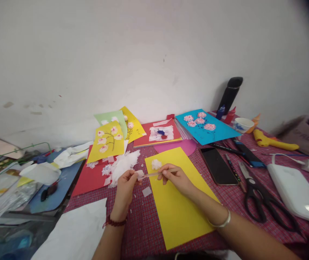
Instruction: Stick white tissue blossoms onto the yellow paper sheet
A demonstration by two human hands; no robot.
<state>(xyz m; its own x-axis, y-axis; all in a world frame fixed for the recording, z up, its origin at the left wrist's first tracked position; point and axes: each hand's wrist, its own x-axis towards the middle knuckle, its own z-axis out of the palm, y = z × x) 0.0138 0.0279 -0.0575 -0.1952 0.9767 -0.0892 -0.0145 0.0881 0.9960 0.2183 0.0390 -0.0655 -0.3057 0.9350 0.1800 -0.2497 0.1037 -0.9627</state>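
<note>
My left hand (pixel 127 182) pinches a small piece of white tissue paper (pixel 139 174) over the checked cloth. In my right hand (pixel 174 177) is a thin, light-coloured stick (pixel 154 174), its tip reaching the tissue piece between the fingers of my left hand. Beneath my right hand and forearm lies a yellow sheet of paper (pixel 181 209), with one fluffy white tuft (pixel 156 164) near its top left. A loose pale square (pixel 147 191) rests on the cloth beside the sheet. Behind my left hand is a pile of white tissue pieces (pixel 124 164).
Flower cards (pixel 108 141) and a blue flower sheet (pixel 205 126) stand at the back near the wall. To the right lie a phone (pixel 218 166), black-handled scissors (pixel 262 198), a white power bank (pixel 295 191) and a yellow glue gun (pixel 273 140). White paper (pixel 75 231) lies front left.
</note>
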